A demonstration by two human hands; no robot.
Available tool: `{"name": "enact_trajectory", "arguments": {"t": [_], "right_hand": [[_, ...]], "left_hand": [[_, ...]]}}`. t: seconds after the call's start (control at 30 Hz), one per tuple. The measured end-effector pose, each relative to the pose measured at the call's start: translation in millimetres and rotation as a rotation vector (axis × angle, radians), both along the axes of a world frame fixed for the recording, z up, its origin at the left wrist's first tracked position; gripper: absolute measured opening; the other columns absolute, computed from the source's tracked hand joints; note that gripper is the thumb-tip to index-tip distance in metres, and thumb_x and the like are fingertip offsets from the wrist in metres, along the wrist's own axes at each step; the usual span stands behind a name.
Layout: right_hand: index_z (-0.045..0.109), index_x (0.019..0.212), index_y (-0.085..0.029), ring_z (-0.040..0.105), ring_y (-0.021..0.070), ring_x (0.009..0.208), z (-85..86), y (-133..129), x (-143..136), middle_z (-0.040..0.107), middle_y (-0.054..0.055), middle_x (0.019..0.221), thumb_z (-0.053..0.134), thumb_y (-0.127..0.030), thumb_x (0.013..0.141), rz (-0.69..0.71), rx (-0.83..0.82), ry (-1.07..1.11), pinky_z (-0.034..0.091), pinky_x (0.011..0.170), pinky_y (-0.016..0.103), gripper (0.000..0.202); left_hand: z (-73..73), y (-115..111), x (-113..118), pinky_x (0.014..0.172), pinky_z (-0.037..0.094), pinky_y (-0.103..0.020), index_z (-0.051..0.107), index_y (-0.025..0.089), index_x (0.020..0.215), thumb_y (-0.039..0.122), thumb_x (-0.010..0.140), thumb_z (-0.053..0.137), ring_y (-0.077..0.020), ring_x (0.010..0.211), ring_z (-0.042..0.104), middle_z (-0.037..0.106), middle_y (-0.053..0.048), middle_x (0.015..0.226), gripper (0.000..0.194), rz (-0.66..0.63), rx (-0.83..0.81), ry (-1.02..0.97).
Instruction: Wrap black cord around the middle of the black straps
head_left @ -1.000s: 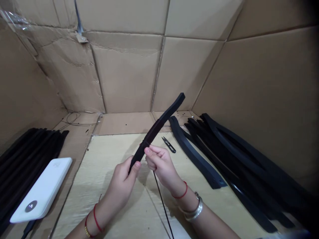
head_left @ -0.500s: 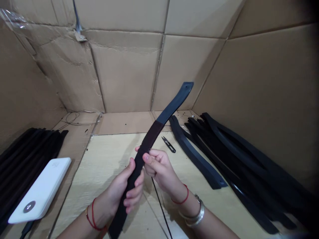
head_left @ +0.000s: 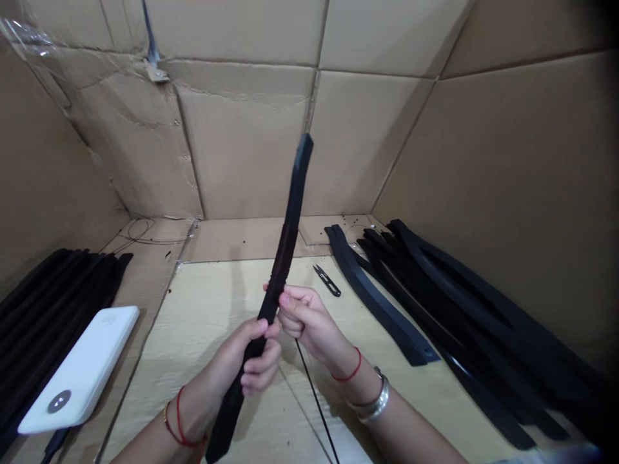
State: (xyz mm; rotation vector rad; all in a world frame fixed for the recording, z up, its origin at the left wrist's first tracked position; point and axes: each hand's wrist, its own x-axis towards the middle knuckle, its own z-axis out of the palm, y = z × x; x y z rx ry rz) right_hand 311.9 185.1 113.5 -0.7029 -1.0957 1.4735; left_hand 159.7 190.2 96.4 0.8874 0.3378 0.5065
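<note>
A long, curved black strip (head_left: pixel 297 187) is held up at a slant in front of me, its narrow edge turned partly toward the camera. My left hand (head_left: pixel 242 361) is closed around its lower part, thumb on top and fingers wrapped behind. Around the middle lies a dark brown band (head_left: pixel 286 248) that looks wrapped or sleeved, with small bumps along its lower edge. Just below that band, my right hand (head_left: pixel 312 322) pinches at the strip's right edge. A thin black cord (head_left: pixel 313 390) runs down from the right fingers; its upper end is hidden by them.
Small black thread snips (head_left: pixel 327 281) lie on the pale table (head_left: pixel 193 309). More black strips (head_left: pixel 387 303) are piled at right. At left are a stack of dark strips (head_left: pixel 43 303) and a white power bank (head_left: pixel 80 367) with a cable. Cardboard walls (head_left: pixel 251 142) enclose the space.
The strip has turned in my hands: its top end has swung left and it shows more of its edge. Both hands keep their grips near the same place.
</note>
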Motion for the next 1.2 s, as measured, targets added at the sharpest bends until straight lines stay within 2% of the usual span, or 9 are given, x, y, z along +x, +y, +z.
{"name": "enact_trajectory", "arguments": {"t": [0.1, 0.3, 0.47, 0.6, 0.7, 0.8, 1.03, 1.1, 1.2], "right_hand": [[0.058, 0.063, -0.016, 0.017, 0.0050, 0.041, 1.1, 0.3, -2.2, 0.028, -0.010, 0.047, 0.069, -0.040, 0.082, -0.123, 0.063, -0.131, 0.014, 0.041, 0.023, 0.033], [0.067, 0.067, -0.015, 0.039, 0.0101, 0.053, -3.1, 3.8, -10.9, 0.048, -0.002, 0.058, 0.072, -0.040, 0.078, -0.371, 0.125, -0.190, 0.029, 0.049, 0.024, 0.028], [0.070, 0.090, -0.012, 0.016, 0.0050, 0.044, -0.8, -2.2, -6.5, 0.028, -0.010, 0.050, 0.071, -0.038, 0.080, 0.013, 0.050, -0.080, 0.011, 0.042, 0.022, 0.028], [0.067, 0.074, -0.012, 0.014, 0.0046, 0.044, -1.3, -2.1, -5.4, 0.027, -0.010, 0.048, 0.071, -0.035, 0.080, -0.048, 0.020, -0.085, 0.007, 0.042, 0.024, 0.025], [0.065, 0.068, -0.013, 0.019, 0.0055, 0.045, -2.7, 0.3, -8.2, 0.035, -0.008, 0.049, 0.074, -0.037, 0.077, -0.215, 0.035, -0.158, 0.008, 0.042, 0.025, 0.027], [0.061, 0.062, -0.014, 0.020, 0.0052, 0.044, -3.2, 0.5, -10.6, 0.033, -0.008, 0.047, 0.076, -0.038, 0.074, -0.261, 0.033, -0.149, 0.008, 0.041, 0.024, 0.031], [0.068, 0.077, -0.012, 0.018, 0.0026, 0.039, 4.3, -10.3, -11.6, 0.043, -0.008, 0.048, 0.070, -0.040, 0.081, 0.074, 0.005, -0.024, 0.009, 0.039, 0.022, 0.028], [0.068, 0.071, -0.012, 0.028, 0.0035, 0.041, 5.4, -10.9, -12.7, 0.051, -0.004, 0.052, 0.071, -0.041, 0.080, 0.014, 0.042, -0.093, 0.017, 0.039, 0.021, 0.031], [0.070, 0.073, -0.013, 0.045, 0.0081, 0.052, 3.1, -8.3, -14.9, 0.058, -0.001, 0.061, 0.077, -0.044, 0.072, -0.130, 0.062, -0.142, 0.033, 0.047, 0.022, 0.032]], "left_hand": [[-2.1, 0.1, 0.3, 0.029, 0.019, -0.017, 0.039, 0.024, 0.077, 0.063, 0.079, 0.051, -0.0059, 0.030, 0.017, 0.027, 0.013, 0.041, 0.041, -0.075, -0.064, 0.020], [3.9, -3.4, -1.0, 0.048, 0.034, -0.020, 0.052, 0.019, 0.080, 0.053, 0.081, 0.062, -0.0110, 0.051, 0.048, 0.053, 0.003, 0.057, 0.035, 0.624, 0.597, 0.592], [6.6, -8.0, -4.6, 0.032, 0.018, -0.019, 0.044, 0.022, 0.069, 0.051, 0.084, 0.055, -0.0064, 0.031, 0.020, 0.031, 0.011, 0.038, 0.035, 0.270, 0.153, 0.190], [-0.5, -1.7, -4.9, 0.028, 0.018, -0.019, 0.038, 0.023, 0.060, 0.056, 0.077, 0.058, -0.0057, 0.027, 0.017, 0.024, 0.012, 0.032, 0.042, 0.011, -0.043, 0.061], [-0.6, 2.5, -4.1, 0.039, 0.033, -0.017, 0.049, 0.020, 0.072, 0.056, 0.083, 0.057, -0.0076, 0.037, 0.042, 0.048, 0.006, 0.042, 0.039, 0.334, 0.245, 0.356], [2.8, 1.6, -2.7, 0.041, 0.032, -0.016, 0.051, 0.019, 0.079, 0.058, 0.080, 0.062, -0.0074, 0.040, 0.045, 0.051, 0.006, 0.046, 0.040, 0.599, 0.401, 0.441], [-6.4, 1.8, 1.5, 0.026, 0.016, -0.021, 0.041, 0.024, 0.062, 0.084, 0.071, 0.041, -0.0070, 0.023, 0.015, 0.022, 0.012, 0.028, 0.061, 0.032, -0.136, 0.115], [-7.0, 3.2, 1.2, 0.027, 0.018, -0.021, 0.043, 0.023, 0.064, 0.084, 0.073, 0.036, -0.0077, 0.024, 0.017, 0.026, 0.011, 0.030, 0.062, 0.046, -0.083, 0.198], [-0.6, 1.8, -1.5, 0.040, 0.029, -0.021, 0.049, 0.020, 0.071, 0.071, 0.083, 0.043, -0.0093, 0.037, 0.037, 0.043, 0.006, 0.043, 0.053, 0.389, 0.304, 0.446]]}}
